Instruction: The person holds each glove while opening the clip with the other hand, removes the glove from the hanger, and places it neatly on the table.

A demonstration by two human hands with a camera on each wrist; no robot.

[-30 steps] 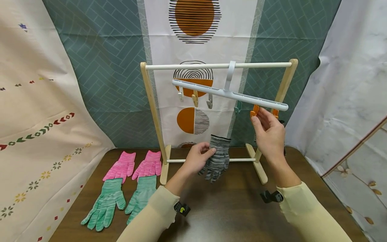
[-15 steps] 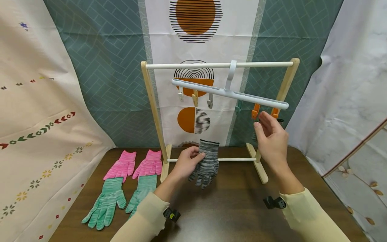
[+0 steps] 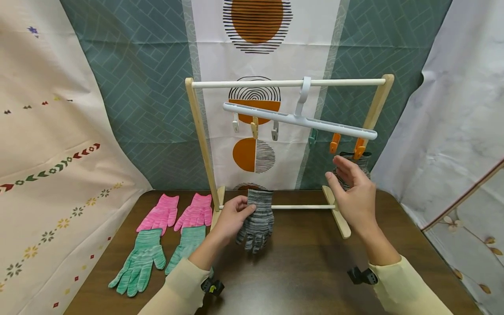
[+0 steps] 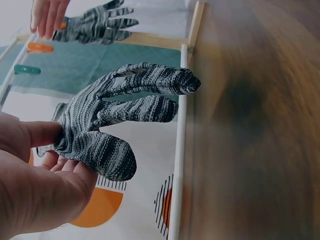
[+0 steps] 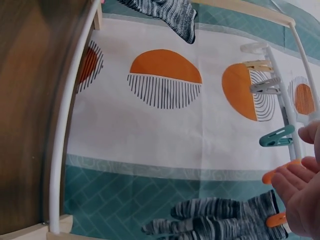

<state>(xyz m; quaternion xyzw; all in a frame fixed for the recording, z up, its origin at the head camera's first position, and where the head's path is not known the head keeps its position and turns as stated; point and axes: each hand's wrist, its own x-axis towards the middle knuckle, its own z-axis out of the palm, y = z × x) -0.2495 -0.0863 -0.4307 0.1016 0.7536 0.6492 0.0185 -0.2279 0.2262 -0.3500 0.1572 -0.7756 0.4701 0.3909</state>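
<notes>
My left hand (image 3: 232, 218) pinches a grey-and-black knit glove (image 3: 257, 221) near its cuff, thumb in front, and the glove's fingers hang down. A matching glove (image 3: 364, 164) hangs from the outer orange clip (image 3: 359, 148) at the low right end of a white clip hanger (image 3: 271, 115). Just in front of that hanging glove is my right hand (image 3: 354, 192), fingers extended and slightly bent, with nothing in its grasp. Beside it the inner orange clip (image 3: 334, 143) holds nothing. In the right wrist view the hung glove (image 5: 215, 220) shows below the hand.
The hanger tilts down to the right on the top bar (image 3: 252, 84) of a wooden rack. White, beige, grey and green clips (image 3: 313, 138) dangle from it. Two pink gloves (image 3: 159, 213) and two green gloves (image 3: 141, 262) lie at the table's left.
My left hand has carried the glove left and down, away from the hanger. My right hand has let go of the inner orange clip and dropped slightly below it.
</notes>
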